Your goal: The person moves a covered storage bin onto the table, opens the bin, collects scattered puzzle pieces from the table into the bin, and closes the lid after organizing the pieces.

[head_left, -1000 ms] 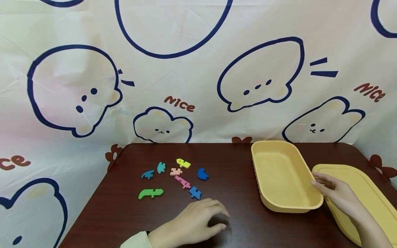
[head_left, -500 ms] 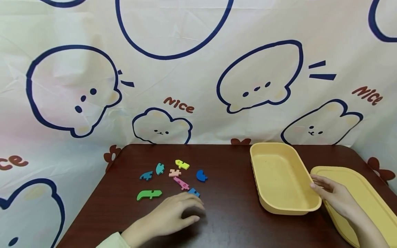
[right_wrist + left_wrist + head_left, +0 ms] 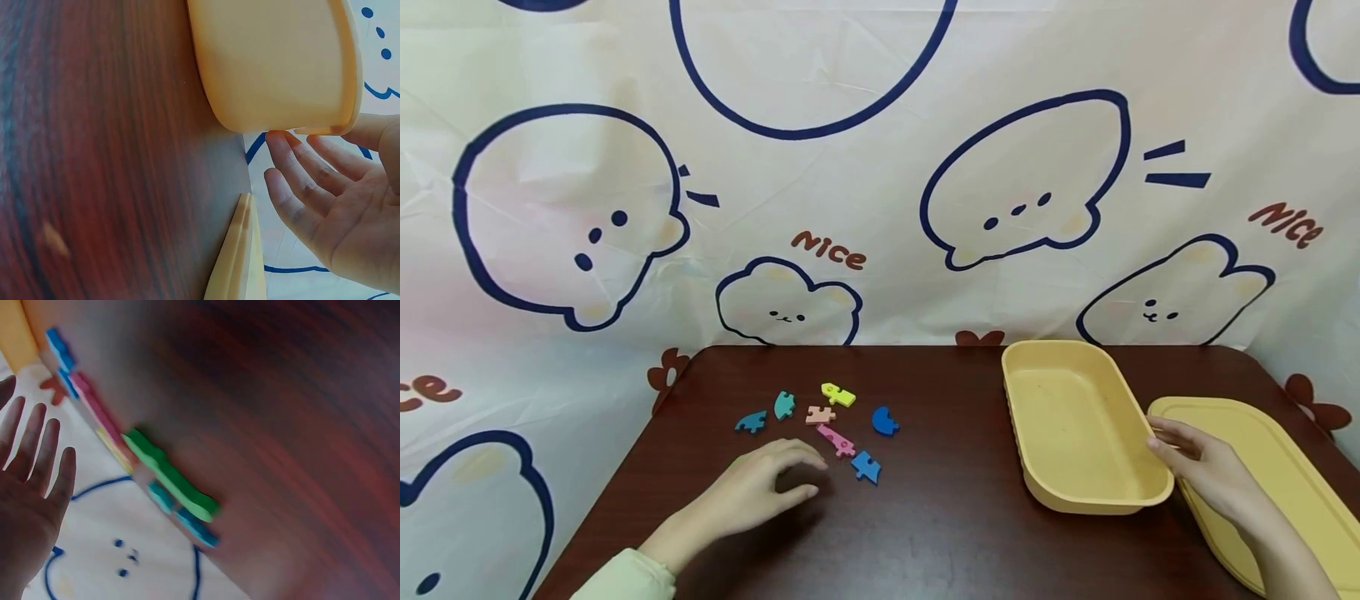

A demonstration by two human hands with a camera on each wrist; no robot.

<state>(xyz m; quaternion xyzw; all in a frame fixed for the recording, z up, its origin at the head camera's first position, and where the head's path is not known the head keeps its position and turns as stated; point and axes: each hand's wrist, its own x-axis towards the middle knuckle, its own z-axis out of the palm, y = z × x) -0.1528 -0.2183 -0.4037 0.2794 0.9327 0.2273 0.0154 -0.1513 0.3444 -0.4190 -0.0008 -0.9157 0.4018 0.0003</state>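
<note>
My left hand (image 3: 760,492) hovers palm down over the left part of the table, its fingers loosely bent and holding nothing. Beneath it lies a green puzzle piece (image 3: 169,472), almost wholly covered by the hand in the head view. Close by are a pink puzzle piece (image 3: 837,441), a light blue one (image 3: 867,467), a peach one (image 3: 820,415) and two teal ones, including the curved teal piece (image 3: 751,422). My right hand (image 3: 1206,467) grips the right wall of a yellow plastic box (image 3: 1037,479), thumb over the rim and fingertips against the outside.
A yellow lid (image 3: 1285,475) lies right of the box, partly under the right forearm. Farther back sit a yellow puzzle piece (image 3: 838,394) and a dark blue one (image 3: 884,421). A printed cloth (image 3: 895,183) hangs behind the dark wooden table (image 3: 940,533).
My left hand has swept leftward from the table's middle, past the light blue piece, to above the green piece. The right hand and the box have stayed in place.
</note>
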